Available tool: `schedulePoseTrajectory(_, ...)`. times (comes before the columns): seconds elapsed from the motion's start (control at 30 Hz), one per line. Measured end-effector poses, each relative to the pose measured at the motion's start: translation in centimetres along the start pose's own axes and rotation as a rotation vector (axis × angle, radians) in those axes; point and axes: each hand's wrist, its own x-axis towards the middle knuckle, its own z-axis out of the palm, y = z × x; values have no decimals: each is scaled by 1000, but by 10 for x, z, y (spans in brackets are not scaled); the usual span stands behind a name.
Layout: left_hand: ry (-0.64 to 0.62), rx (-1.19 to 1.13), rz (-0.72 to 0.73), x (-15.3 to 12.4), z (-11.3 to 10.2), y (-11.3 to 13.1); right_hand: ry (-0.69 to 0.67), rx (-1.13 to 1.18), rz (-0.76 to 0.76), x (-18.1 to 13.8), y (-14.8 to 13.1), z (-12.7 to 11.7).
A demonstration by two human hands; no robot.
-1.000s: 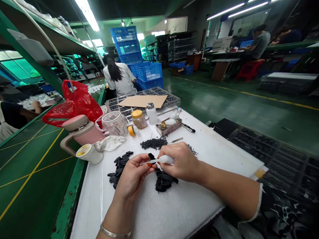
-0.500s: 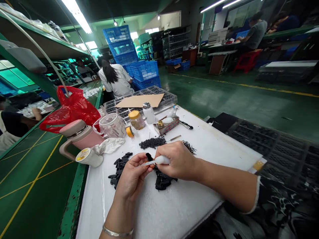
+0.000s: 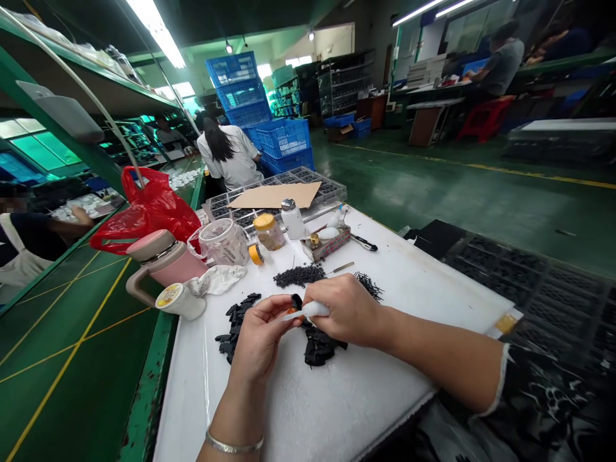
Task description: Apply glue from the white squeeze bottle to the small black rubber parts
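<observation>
My left hand (image 3: 262, 337) is closed, pinching a small black plastic part (image 3: 296, 301) at its fingertips over the white table (image 3: 337, 410). My right hand (image 3: 347, 310) is closed around a white pen-like applicator (image 3: 310, 310) whose thin tip touches that part. Under my hands lies a pile of black parts (image 3: 320, 348). More black parts (image 3: 235, 321) lie left of my left hand. A heap of tiny dark pieces (image 3: 298, 276) sits just beyond my hands.
Behind stand a pink jug (image 3: 166, 260), a white cup (image 3: 180, 298), a clear lidded tub (image 3: 224, 240), jars (image 3: 269, 231), a small box of tools (image 3: 330, 240) and a red bag (image 3: 149, 208). Black trays (image 3: 529, 289) lie right. A person in white (image 3: 228, 154) works ahead.
Both hands stay together on the same small part. The applicator tip has drawn in closer to my left fingertips. The view shifted slightly.
</observation>
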Motion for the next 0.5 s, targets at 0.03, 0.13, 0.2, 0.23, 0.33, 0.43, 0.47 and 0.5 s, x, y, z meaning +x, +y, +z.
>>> schedulePoseTrajectory(0.03, -7, -10, -3, 0, 0, 1, -9, 33, 16, 1, 1, -1)
schedulePoseTrajectory(0.13, -33, -35, -10, -2, 0, 2, -40, 148, 61, 3, 2, -4)
schedulePoseTrajectory(0.2, -60, -56, -14, -4, 0, 1, -59, 205, 95, 4, 4, -6)
schedulePoseTrajectory(0.23, -83, -76, -12, -5, -1, -1, -76, 224, 112, 3, 5, -6)
schedulePoseTrajectory(0.33, -146, -128, 3, -5, -3, -5, -119, 255, 144, 2, 13, -1)
schedulePoseTrajectory(0.43, -153, -155, 22, -3, -3, -7, -77, 300, 123, 0, 18, 10)
schedulePoseTrajectory(0.47, -152, -158, 24, -3, -3, -7, 3, 298, 170, 0, 17, 14)
schedulePoseTrajectory(0.5, -148, -157, 25, -3, -3, -7, 113, 324, 189, -1, 16, 18)
